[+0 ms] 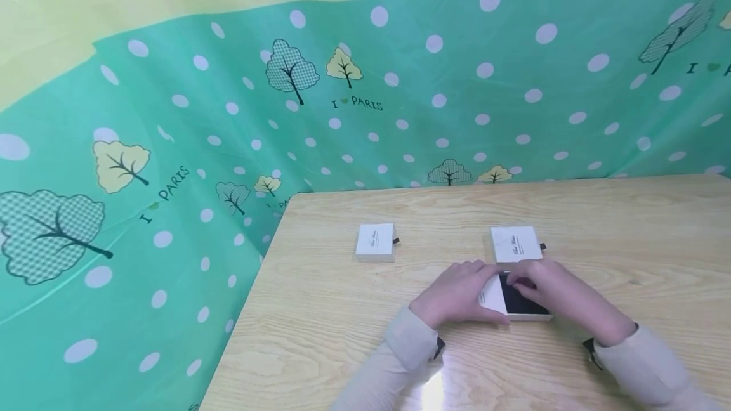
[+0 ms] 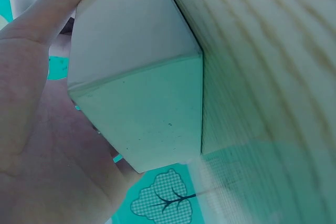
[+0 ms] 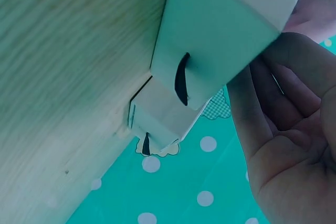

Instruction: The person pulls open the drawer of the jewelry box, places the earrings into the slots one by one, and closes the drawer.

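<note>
A small white drawer box lies on the wooden table between both hands, with a dark inside showing on top. My left hand grips its left end; the left wrist view shows the white box held between thumb and palm. My right hand reaches over its right side with fingers curled on it. In the right wrist view the box end carries a dark pull tab, and the right hand's fingers curl beside it.
Two more small white boxes stand farther back: one to the left, one just behind the hands, also seen as the far box. A green dotted cloth hangs beyond the table's left and far edges.
</note>
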`<state>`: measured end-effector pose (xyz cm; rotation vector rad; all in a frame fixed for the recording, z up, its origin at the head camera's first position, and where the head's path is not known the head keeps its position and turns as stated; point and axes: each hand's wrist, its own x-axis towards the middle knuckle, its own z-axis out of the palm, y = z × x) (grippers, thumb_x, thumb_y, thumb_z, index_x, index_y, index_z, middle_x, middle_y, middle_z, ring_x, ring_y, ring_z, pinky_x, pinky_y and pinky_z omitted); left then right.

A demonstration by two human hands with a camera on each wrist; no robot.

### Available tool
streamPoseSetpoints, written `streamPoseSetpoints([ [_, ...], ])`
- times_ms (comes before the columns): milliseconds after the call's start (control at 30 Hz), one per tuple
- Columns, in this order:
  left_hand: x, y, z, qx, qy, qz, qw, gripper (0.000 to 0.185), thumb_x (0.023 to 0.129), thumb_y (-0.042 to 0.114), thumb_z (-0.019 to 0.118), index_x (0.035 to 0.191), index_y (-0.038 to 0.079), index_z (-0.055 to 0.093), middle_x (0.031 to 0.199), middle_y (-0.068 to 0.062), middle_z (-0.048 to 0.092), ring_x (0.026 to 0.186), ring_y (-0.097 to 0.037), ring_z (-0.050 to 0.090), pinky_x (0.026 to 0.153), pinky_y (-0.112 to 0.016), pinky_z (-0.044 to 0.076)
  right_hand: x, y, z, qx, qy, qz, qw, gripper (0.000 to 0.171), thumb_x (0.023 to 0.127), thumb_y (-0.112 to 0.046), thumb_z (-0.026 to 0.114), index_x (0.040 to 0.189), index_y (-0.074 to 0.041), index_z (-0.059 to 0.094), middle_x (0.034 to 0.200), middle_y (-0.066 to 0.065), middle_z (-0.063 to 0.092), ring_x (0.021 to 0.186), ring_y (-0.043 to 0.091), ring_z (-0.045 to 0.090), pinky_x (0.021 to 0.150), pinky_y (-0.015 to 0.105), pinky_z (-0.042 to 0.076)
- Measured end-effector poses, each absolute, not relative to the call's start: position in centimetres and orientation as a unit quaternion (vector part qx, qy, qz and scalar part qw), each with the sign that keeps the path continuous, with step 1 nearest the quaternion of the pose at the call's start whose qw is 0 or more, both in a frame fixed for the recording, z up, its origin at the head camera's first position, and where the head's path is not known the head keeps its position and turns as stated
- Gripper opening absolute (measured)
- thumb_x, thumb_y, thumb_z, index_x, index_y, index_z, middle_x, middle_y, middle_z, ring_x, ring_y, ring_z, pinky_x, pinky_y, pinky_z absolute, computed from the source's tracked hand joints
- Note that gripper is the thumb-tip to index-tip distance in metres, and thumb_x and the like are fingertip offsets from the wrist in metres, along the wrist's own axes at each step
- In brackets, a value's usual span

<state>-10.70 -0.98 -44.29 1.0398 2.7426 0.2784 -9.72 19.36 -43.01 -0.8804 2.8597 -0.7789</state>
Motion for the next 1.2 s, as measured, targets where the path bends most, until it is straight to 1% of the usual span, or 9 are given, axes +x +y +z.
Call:
streamPoseSetpoints([
  [133,-10.7,-1.0,-44.3,0.353,0.926,0.092,0.096,0.087,0.075,0.073,0.069,0.145,0.028,0.045,0.124,0.013,0.057,0.099,0.000,0.050,0.087,-0.015,0.040,-9.7,19.2,-43.1,-0.289,0.924,-0.251,0.024,0.012,0.078,0.004,0.076,0.086,-0.005,0.076,0.085,0.006,0.073,0.082,0.025,0.070,0.071,0.039,0.059],
  [300,-10.8,-1.0,-44.3,0.356,0.926,0.091,0.091,0.087,0.074,0.073,0.070,0.144,0.028,0.046,0.122,0.013,0.057,0.099,0.000,0.050,0.085,-0.015,0.040,-9.6,18.8,-43.2,-0.308,0.918,-0.251,0.010,0.015,0.079,0.004,0.076,0.084,-0.010,0.076,0.083,-0.001,0.073,0.080,0.017,0.069,0.068,0.033,0.058],
  [367,-10.7,-1.0,-44.3,0.356,0.926,0.091,0.090,0.088,0.074,0.073,0.070,0.145,0.027,0.046,0.122,0.013,0.057,0.098,0.000,0.050,0.085,-0.014,0.039,-9.6,18.7,-43.2,-0.309,0.917,-0.250,0.012,0.016,0.079,0.003,0.076,0.083,-0.012,0.075,0.084,-0.003,0.072,0.080,0.016,0.068,0.068,0.032,0.057],
  [467,-10.7,-1.0,-44.3,0.356,0.926,0.090,0.089,0.089,0.074,0.073,0.070,0.146,0.028,0.045,0.122,0.013,0.057,0.098,0.000,0.050,0.084,-0.014,0.039,-9.6,18.6,-43.2,-0.304,0.919,-0.251,0.014,0.018,0.079,0.003,0.077,0.082,-0.015,0.074,0.083,-0.006,0.071,0.081,0.014,0.068,0.069,0.033,0.057],
  [633,-10.8,-1.0,-44.3,0.356,0.926,0.088,0.092,0.088,0.074,0.073,0.070,0.146,0.029,0.044,0.120,0.013,0.057,0.096,0.000,0.050,0.084,-0.015,0.039,-9.6,18.5,-43.2,-0.288,0.925,-0.246,0.007,0.019,0.078,0.002,0.078,0.082,-0.016,0.073,0.084,-0.005,0.071,0.082,0.017,0.069,0.072,0.035,0.058],
  [933,-10.7,-1.0,-44.1,0.357,0.925,0.090,0.094,0.090,0.074,0.073,0.069,0.148,0.029,0.042,0.121,0.012,0.057,0.096,0.000,0.049,0.084,-0.015,0.040,-9.8,18.5,-43.6,-0.292,0.925,-0.242,-0.017,0.023,0.077,0.002,0.080,0.080,-0.018,0.070,0.081,-0.008,0.068,0.079,0.012,0.066,0.070,0.034,0.057],
  [1200,-10.8,-1.1,-44.1,0.360,0.924,0.089,0.092,0.090,0.073,0.074,0.069,0.146,0.029,0.043,0.119,0.013,0.056,0.094,0.000,0.048,0.082,-0.014,0.038,-10.0,18.0,-43.9,-0.265,0.932,-0.248,-0.002,0.025,0.077,0.004,0.079,0.077,-0.018,0.068,0.079,-0.008,0.067,0.076,0.009,0.061,0.070,0.036,0.057],
])
